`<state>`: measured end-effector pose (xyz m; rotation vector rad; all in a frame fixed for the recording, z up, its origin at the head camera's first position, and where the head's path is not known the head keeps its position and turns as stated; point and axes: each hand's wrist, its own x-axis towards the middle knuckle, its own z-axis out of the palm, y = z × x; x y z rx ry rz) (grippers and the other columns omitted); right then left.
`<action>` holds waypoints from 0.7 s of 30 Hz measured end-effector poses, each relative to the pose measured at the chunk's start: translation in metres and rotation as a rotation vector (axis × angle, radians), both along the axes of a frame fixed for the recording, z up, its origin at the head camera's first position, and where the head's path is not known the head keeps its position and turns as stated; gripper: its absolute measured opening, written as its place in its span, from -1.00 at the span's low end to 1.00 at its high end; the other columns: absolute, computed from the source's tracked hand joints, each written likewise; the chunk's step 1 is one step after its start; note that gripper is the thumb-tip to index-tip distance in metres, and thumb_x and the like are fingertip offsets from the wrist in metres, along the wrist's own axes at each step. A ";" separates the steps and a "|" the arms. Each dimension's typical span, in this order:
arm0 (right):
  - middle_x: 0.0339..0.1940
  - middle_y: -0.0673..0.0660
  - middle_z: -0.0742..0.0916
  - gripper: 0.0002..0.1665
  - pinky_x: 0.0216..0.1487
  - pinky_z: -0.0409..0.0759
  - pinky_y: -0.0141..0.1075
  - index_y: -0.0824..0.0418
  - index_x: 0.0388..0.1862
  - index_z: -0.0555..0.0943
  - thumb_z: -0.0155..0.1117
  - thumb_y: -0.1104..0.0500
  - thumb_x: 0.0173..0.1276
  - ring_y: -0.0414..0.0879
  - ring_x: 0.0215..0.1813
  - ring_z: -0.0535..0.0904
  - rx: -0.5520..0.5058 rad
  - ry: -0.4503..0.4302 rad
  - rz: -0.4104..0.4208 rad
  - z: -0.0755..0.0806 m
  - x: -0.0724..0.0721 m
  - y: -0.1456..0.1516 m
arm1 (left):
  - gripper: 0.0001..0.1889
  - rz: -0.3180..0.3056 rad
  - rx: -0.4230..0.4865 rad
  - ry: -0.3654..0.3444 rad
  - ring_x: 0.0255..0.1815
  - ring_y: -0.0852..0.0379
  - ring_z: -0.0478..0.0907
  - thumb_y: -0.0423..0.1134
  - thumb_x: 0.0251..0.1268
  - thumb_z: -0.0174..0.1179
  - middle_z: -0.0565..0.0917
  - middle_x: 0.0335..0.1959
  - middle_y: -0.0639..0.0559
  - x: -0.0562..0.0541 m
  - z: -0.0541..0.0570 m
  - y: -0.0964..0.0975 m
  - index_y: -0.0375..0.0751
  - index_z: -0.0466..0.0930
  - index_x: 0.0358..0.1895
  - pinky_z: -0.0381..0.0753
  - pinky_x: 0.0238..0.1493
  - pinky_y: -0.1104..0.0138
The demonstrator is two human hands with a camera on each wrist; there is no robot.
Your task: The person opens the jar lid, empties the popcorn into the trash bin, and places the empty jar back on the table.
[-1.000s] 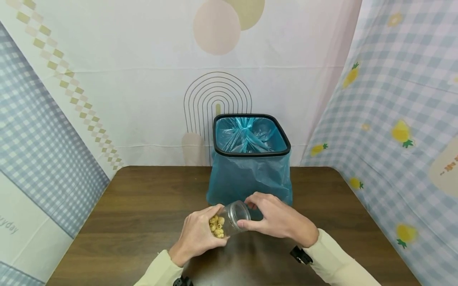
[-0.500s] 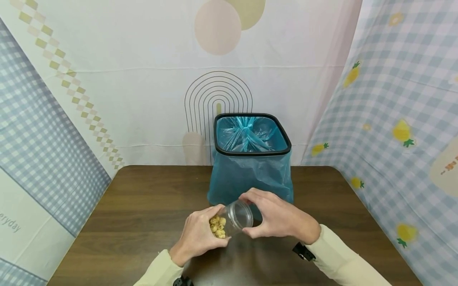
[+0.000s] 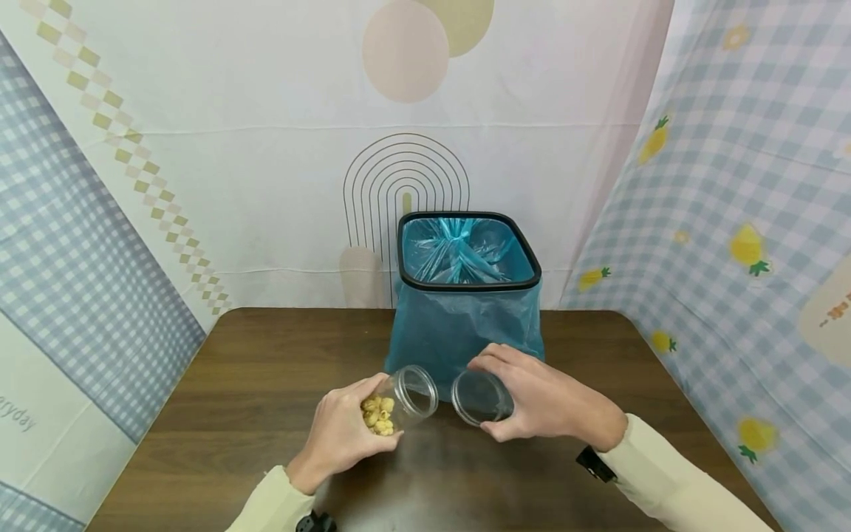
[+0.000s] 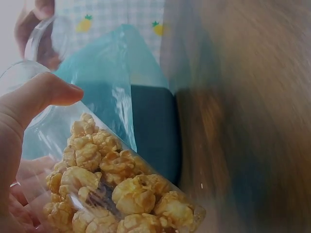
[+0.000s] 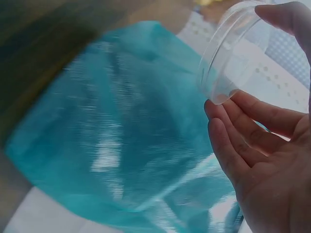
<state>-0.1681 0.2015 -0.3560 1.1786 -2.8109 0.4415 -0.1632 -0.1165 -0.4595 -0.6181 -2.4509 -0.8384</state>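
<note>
My left hand [image 3: 342, 427] grips a clear jar [image 3: 404, 399], tilted with its mouth toward the right. Caramel popcorn [image 4: 116, 189] lies in the bottom part of the jar, seen large in the left wrist view. A hand's width to the right, my right hand [image 3: 541, 395] holds a clear round lid [image 3: 480, 397] by its edge, between thumb and fingertips. In the right wrist view the lid [image 5: 233, 53] shows its ridged rim, with the thumb on top and fingers beneath. Jar and lid are apart, with the jar's mouth uncovered.
Behind the hands stands a bin with a black rim [image 3: 465, 287] and a blue bag liner [image 3: 459, 332] hanging over its outside. A dark wooden table [image 3: 286, 347] lies beneath. Printed cloths [image 3: 266, 185] hang at the back and both sides.
The right hand has taken the lid off the jar and moved right with it. The left hand has shifted left with the jar. The bin stays where it was.
</note>
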 end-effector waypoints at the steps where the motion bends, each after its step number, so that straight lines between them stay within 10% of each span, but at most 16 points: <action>1: 0.15 0.00 0.64 -0.19 0.02 0.68 -0.30 0.14 0.30 0.59 0.62 -0.13 0.11 -0.20 0.06 0.55 0.007 -0.009 -0.001 -0.004 0.000 0.003 | -0.16 0.006 -0.001 0.000 -0.29 0.31 0.70 0.05 -0.49 0.73 0.85 -0.05 0.14 0.000 0.000 -0.003 0.02 0.73 0.14 0.64 -0.29 0.38; 21: 0.07 -0.04 0.58 -0.29 -0.07 0.59 -0.38 0.12 0.25 0.63 0.57 -0.17 0.21 -0.29 -0.03 0.42 0.047 -0.238 -0.020 -0.109 0.009 0.029 | -0.19 0.093 -0.016 -0.045 -0.35 0.32 0.65 0.04 -0.43 0.70 0.84 -0.07 0.16 0.002 -0.007 -0.030 0.02 0.73 0.15 0.57 -0.36 0.40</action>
